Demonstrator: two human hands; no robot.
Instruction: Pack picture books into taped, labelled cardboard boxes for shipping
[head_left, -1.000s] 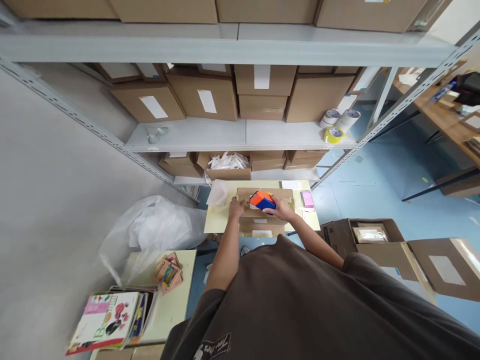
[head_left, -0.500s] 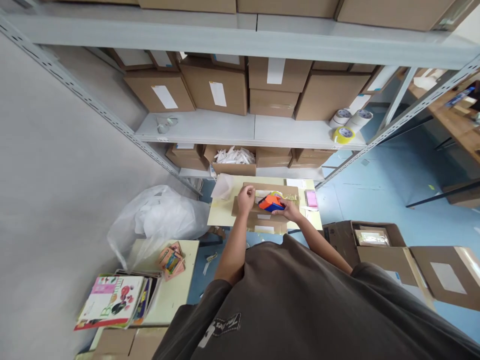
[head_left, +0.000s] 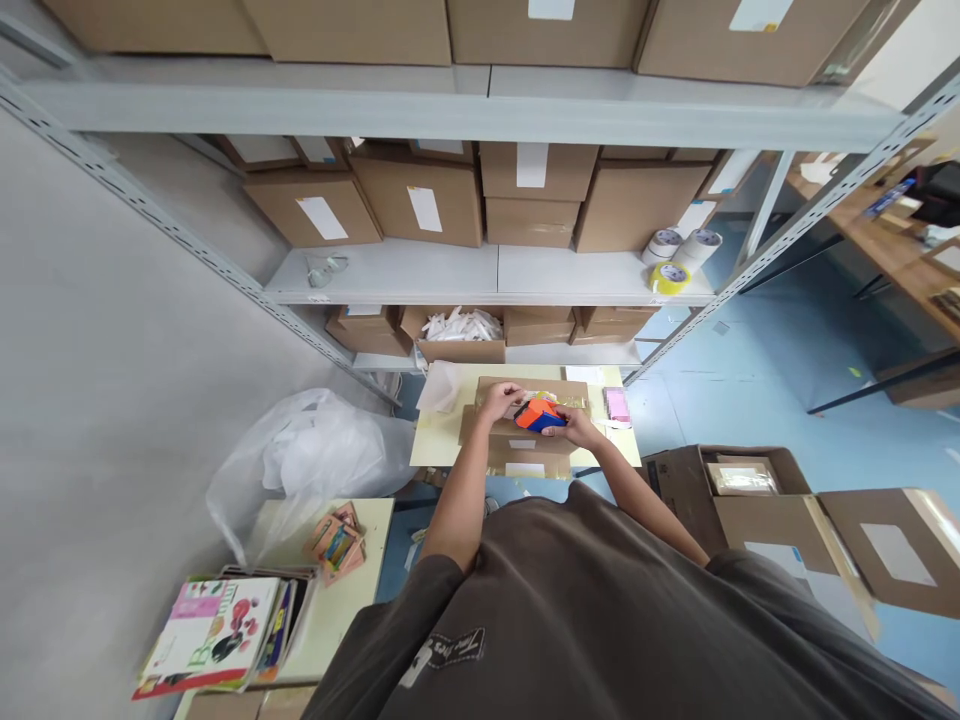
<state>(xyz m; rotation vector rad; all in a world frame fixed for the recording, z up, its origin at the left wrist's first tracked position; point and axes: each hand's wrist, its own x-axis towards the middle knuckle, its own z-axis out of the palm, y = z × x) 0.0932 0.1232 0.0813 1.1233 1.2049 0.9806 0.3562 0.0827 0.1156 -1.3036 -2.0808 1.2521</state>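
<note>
My right hand (head_left: 576, 428) is wrapped round an orange and blue tape dispenser (head_left: 541, 415), with a bit of yellow showing at its far side. The dispenser is held just over a cardboard box (head_left: 559, 442) on the small cream table (head_left: 431, 440). My left hand (head_left: 498, 402) is closed, its fingertips at the dispenser's left end; whatever they pinch is too small to make out. White labels and shiny tape show on the box.
Ahead, a grey shelf rack (head_left: 420, 270) holds cardboard boxes, tape rolls (head_left: 670, 277) and glasses (head_left: 325, 268). A plastic bag (head_left: 322, 440) and books (head_left: 214, 630) are at left. Open cartons (head_left: 757, 520) stand on the floor at right. A pink item (head_left: 617, 404) lies on the table.
My left hand has moved from over the box's left part to the dispenser's left end. The dispenser has turned slightly in my right hand. The view has tilted up a little.
</note>
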